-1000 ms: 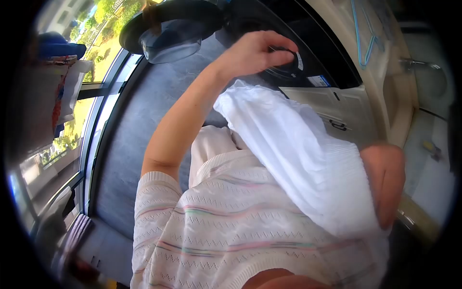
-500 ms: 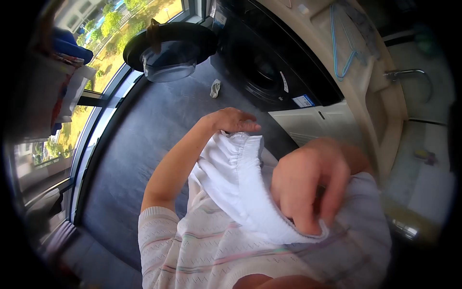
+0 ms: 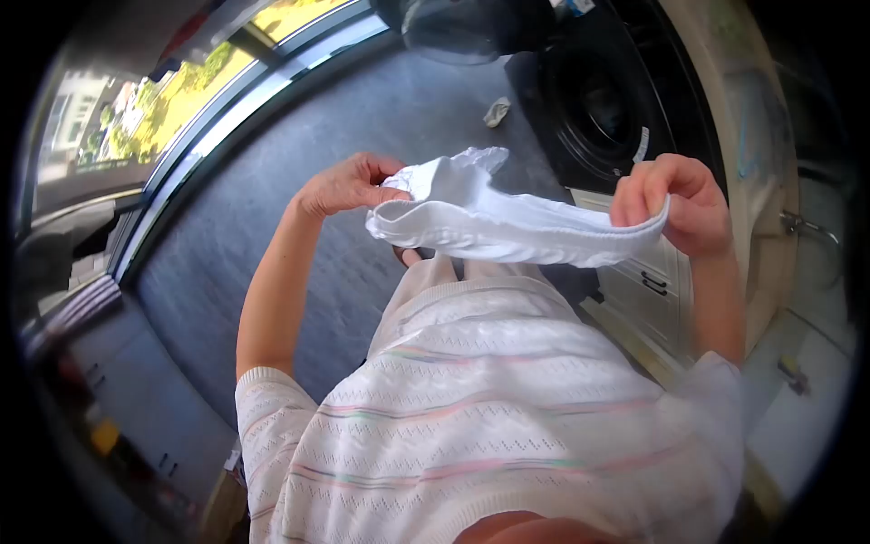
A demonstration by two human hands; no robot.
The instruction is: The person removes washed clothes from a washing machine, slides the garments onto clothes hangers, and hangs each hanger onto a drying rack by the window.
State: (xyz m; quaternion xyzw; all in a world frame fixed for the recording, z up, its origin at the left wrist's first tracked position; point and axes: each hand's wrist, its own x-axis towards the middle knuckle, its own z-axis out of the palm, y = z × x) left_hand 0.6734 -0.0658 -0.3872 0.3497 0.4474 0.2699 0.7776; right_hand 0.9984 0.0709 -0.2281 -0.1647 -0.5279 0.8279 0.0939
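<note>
A white garment with a gathered elastic waistband (image 3: 517,228) is stretched sideways in front of my body, above the floor. My left hand (image 3: 353,184) is closed on its bunched left end, thumb and fingers pinching the cloth. At the other end, my right hand (image 3: 678,204) grips the waistband, its fingers curled over the edge. The band runs nearly level between the two hands, and the rest of the cloth is folded behind it. Whether it is shorts or underpants I cannot tell.
Ahead to the right stands a black front-loading washing machine (image 3: 594,104) with its round door (image 3: 476,29) swung out. A small crumpled pale cloth (image 3: 497,111) lies on the dark grey floor (image 3: 263,236). At right are a white cabinet (image 3: 634,304) and a tap (image 3: 811,227); windows line the left.
The garment has moved away from my chest and is now spread sideways between both hands. My right hand has moved right and forward, and my left hand now pinches the cloth. The view has tilted down.
</note>
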